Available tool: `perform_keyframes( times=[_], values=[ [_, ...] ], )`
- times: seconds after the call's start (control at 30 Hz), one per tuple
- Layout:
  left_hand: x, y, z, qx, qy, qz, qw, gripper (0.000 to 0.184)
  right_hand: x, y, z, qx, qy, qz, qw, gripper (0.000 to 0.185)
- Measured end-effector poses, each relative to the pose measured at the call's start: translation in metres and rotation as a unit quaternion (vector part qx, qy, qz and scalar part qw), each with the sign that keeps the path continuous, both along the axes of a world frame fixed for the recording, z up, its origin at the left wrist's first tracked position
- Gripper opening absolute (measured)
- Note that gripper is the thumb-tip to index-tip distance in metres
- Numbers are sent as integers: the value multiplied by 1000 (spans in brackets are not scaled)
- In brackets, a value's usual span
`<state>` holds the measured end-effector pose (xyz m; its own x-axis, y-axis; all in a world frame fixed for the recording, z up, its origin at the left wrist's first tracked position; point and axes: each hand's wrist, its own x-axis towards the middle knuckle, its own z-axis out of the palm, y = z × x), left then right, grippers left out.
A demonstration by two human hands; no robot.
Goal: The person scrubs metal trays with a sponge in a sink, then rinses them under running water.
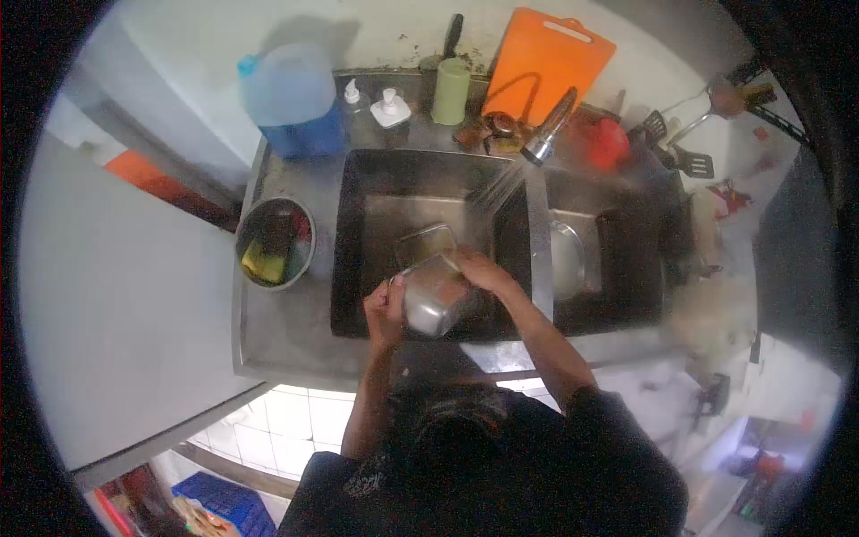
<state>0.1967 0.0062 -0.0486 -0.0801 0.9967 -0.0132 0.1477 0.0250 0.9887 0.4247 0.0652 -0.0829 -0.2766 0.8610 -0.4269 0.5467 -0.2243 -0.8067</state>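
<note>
A shiny metal pan point(432, 311) is tilted over the left sink basin point(358, 215). My left hand point(385, 311) grips its left side, with the fingers closed at the rim. At the upper right rim, my right hand point(479, 270) is closed on the same pan; some of its fingers are hidden. Just beyond the pan, a second rectangular metal container point(420, 243) shows partly. Water sprays from the faucet point(541, 143) into the basin, to the right of and beyond my hands.
A round tub point(310, 234) with a yellow-green sponge stands left of the sink. Behind are a blue-liquid jug point(300, 103), pump bottles point(390, 107), a green container point(450, 94) and an orange cutting board point(546, 67). A rounded dish point(565, 259) lies in the right basin.
</note>
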Motion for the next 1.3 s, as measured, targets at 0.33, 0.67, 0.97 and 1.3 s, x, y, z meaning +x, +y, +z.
perform_keyframes(
  times=[0.33,0.67,0.97,1.3],
  values=[
    [29,17,16,-1,-164,123,979,37,-78,-53,60,395,-4,-99,913,44],
    [16,-2,12,-293,-341,204,870,49,-55,-22,21,153,26,-224,962,39],
    [-18,-8,-108,-158,-744,-41,648,48,-102,-67,52,488,-68,45,869,38],
    [4,-13,-56,-309,-451,157,822,52,-38,-4,3,-2,96,-280,955,51]
  ],
)
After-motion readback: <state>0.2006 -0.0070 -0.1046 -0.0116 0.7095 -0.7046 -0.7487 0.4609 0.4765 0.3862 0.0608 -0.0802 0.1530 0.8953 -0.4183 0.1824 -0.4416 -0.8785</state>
